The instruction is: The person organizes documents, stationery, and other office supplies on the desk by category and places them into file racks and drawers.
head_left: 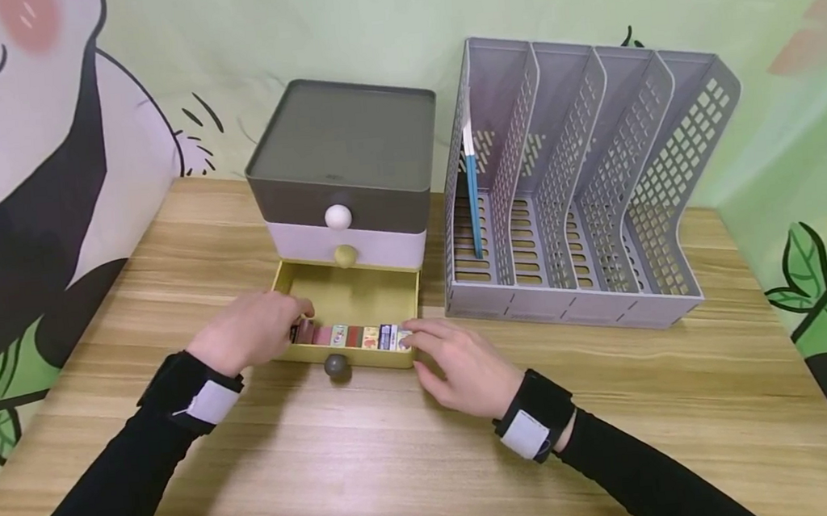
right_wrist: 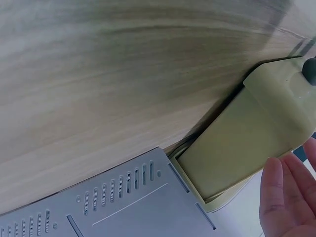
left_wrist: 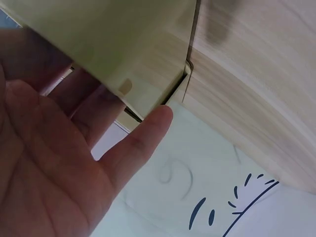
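Observation:
A yellow drawer [head_left: 357,287] stands pulled out at the bottom of a small drawer unit, with a dark round knob [head_left: 336,366] on its front. Along the inside of that front runs a row of several small patterned boxes [head_left: 371,338]. My left hand [head_left: 254,327] reaches over the drawer's left wall, fingers at the left end of the row; the wall hides some fingertips in the left wrist view. At the row's right end, my right hand [head_left: 466,367] touches the last box with its fingertips, its fingers loosely extended over the right wall.
Above the drawer sit a white tier [head_left: 383,244] and a dark grey top tier [head_left: 360,141] with knobs. To the right stands a grey file rack [head_left: 584,293], a thin blue-and-white item [head_left: 474,205] upright in its left slot. A panda-print cloth [head_left: 151,68] hangs behind the wooden table [head_left: 372,472].

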A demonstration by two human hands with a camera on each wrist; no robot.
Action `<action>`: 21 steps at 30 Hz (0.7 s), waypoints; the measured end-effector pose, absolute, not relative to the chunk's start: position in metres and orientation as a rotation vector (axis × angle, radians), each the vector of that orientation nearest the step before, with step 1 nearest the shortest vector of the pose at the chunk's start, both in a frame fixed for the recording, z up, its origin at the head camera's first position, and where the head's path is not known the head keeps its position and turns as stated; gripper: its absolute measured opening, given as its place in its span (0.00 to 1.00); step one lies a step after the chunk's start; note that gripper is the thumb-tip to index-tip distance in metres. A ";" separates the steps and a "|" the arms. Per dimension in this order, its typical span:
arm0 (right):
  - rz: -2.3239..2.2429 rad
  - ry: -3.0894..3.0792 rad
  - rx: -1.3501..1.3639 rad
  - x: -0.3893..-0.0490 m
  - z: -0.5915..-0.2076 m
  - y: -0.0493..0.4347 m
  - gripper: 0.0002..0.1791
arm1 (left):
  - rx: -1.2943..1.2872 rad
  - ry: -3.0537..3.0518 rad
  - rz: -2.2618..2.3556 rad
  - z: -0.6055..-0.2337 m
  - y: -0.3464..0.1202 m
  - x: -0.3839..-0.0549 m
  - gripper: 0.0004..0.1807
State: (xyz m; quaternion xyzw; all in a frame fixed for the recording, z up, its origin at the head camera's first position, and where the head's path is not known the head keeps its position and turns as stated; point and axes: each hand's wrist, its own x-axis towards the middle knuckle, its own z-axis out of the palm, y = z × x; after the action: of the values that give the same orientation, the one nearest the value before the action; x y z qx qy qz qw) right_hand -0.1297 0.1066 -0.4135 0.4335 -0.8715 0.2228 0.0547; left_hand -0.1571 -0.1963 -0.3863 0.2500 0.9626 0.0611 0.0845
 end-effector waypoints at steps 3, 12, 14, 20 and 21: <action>0.690 -2.649 1.319 -0.130 -0.411 0.107 0.18 | 0.761 2.917 0.187 -0.387 -0.196 -0.152 0.15; 0.714 -2.533 1.224 -0.145 -0.390 0.102 0.18 | 0.857 3.244 0.365 -0.387 -0.192 -0.125 0.07; 0.717 -2.484 1.202 -0.150 -0.382 0.100 0.18 | 0.844 3.310 0.409 -0.388 -0.188 -0.117 0.06; 0.754 -2.289 1.169 -0.167 -0.357 0.094 0.19 | 0.690 3.436 0.493 -0.395 -0.175 -0.094 0.11; 0.760 -2.251 1.165 -0.170 -0.353 0.094 0.19 | 0.671 3.440 0.502 -0.396 -0.172 -0.091 0.12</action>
State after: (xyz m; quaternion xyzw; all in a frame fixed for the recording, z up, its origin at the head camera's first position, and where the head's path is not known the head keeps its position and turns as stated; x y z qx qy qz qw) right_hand -0.1701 0.0937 -0.3533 0.4269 -0.8248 0.2784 0.2449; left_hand -0.0908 -0.1722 -0.3963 0.1859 0.9523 0.1391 -0.1980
